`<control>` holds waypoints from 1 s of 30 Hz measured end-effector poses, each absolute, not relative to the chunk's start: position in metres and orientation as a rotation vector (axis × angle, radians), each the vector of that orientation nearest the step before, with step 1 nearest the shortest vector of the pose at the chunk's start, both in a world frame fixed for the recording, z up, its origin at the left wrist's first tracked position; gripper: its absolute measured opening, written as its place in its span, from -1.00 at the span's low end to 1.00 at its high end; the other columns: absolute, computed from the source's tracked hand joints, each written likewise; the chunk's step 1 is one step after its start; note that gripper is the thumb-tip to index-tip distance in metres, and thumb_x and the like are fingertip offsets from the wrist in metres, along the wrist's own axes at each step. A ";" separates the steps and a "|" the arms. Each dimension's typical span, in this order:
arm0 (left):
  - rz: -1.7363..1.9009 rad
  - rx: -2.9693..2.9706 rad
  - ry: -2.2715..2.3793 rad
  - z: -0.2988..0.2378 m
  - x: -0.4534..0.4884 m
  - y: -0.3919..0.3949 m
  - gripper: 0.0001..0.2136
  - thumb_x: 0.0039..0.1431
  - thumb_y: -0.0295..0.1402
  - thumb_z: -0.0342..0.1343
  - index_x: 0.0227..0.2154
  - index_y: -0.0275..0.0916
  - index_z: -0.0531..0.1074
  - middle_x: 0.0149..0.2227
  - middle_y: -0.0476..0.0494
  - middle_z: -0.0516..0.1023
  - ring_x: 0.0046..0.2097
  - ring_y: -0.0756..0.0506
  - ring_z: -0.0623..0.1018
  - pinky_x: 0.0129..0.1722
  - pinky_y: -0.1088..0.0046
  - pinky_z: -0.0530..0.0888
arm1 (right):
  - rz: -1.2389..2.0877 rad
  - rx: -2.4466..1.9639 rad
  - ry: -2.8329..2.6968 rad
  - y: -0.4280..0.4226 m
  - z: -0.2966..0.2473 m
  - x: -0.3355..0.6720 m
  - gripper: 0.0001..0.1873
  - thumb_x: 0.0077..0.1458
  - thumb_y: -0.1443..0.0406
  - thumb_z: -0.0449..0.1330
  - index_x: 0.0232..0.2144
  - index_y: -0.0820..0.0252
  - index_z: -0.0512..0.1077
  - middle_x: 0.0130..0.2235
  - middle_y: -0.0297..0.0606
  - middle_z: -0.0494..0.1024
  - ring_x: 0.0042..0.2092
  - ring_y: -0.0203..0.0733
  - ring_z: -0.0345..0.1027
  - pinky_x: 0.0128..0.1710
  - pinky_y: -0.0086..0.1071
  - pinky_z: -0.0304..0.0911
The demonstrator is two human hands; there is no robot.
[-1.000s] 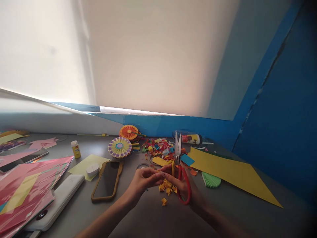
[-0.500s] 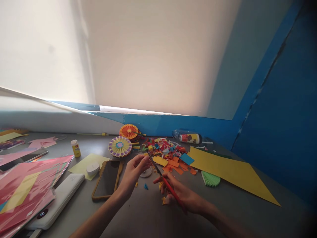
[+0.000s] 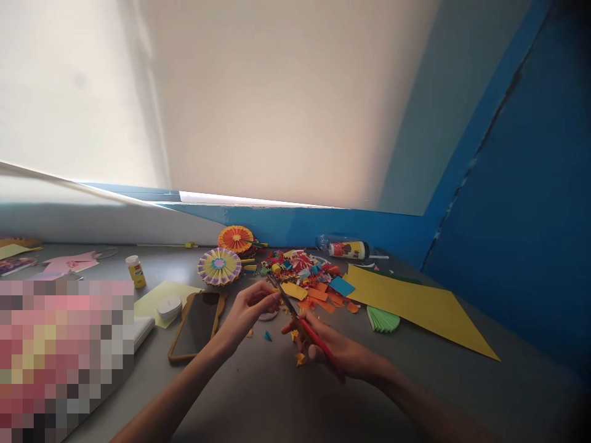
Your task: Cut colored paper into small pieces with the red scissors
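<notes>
Some right-hand fingers (image 3: pixel 316 352) around scissors (image 3: pixel 324 349)

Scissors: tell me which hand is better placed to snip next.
Likely the right hand: it holds the red-handled scissors, their blades beside the fingertips of the left hand.

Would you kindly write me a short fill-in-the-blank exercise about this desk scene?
1. The right hand holds scissors with ____ handles.
2. The small yellow bottle has a ____ cap.
3. The pleated paper fan near the large yellow sheet is ____.
4. Behind the purple-edged rosette is a mostly ____ rosette.

Missing words: red; white; green; orange.
</notes>
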State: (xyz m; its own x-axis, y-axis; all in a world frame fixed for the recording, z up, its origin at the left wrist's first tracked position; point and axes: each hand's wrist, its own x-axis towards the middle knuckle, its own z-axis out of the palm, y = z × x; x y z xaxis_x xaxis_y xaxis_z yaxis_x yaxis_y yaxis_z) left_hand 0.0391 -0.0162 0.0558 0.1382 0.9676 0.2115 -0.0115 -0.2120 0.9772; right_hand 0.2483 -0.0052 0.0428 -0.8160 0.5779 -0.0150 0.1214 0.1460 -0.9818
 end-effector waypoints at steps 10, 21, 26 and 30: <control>1.270 1.461 1.032 0.054 0.038 -0.018 -0.72 0.03 -0.10 0.17 -0.44 -0.26 0.42 -0.44 -0.07 0.49 -0.34 -0.05 0.46 -0.32 0.51 0.33 | 1.509 -0.727 -2.027 -0.009 0.036 0.242 -0.53 0.07 -0.11 0.07 -0.31 0.17 0.19 -0.32 -0.30 0.27 -0.38 -0.31 0.09 -0.38 -0.42 0.11; 1.291 1.449 0.971 0.052 0.040 -0.019 -0.71 0.05 -0.11 0.15 -0.40 -0.28 0.43 -0.42 -0.07 0.47 -0.33 -0.03 0.45 -0.27 0.50 0.35 | 1.618 -0.694 -1.861 -0.018 0.038 0.233 -0.47 -0.02 -0.17 0.11 -0.37 0.15 0.13 -0.42 -0.39 0.16 -0.44 -0.34 -0.04 -0.46 -0.45 0.00; 1.311 1.436 0.972 0.053 0.040 -0.019 -0.70 0.03 -0.11 0.17 -0.37 -0.28 0.47 -0.41 -0.09 0.50 -0.32 -0.05 0.48 -0.25 0.48 0.37 | 1.528 -0.751 -1.907 -0.015 0.035 0.236 -0.48 -0.01 -0.17 0.09 -0.38 0.15 0.15 -0.41 -0.37 0.19 -0.44 -0.34 0.00 -0.45 -0.43 0.02; 1.317 1.425 0.968 0.051 0.039 -0.017 -0.70 0.03 -0.11 0.17 -0.34 -0.27 0.49 -0.40 -0.08 0.53 -0.30 -0.05 0.51 -0.22 0.47 0.39 | 1.528 -0.790 -1.894 -0.016 0.038 0.236 -0.50 -0.01 -0.14 0.12 -0.39 0.15 0.16 -0.42 -0.38 0.18 -0.45 -0.35 -0.02 -0.48 -0.45 -0.01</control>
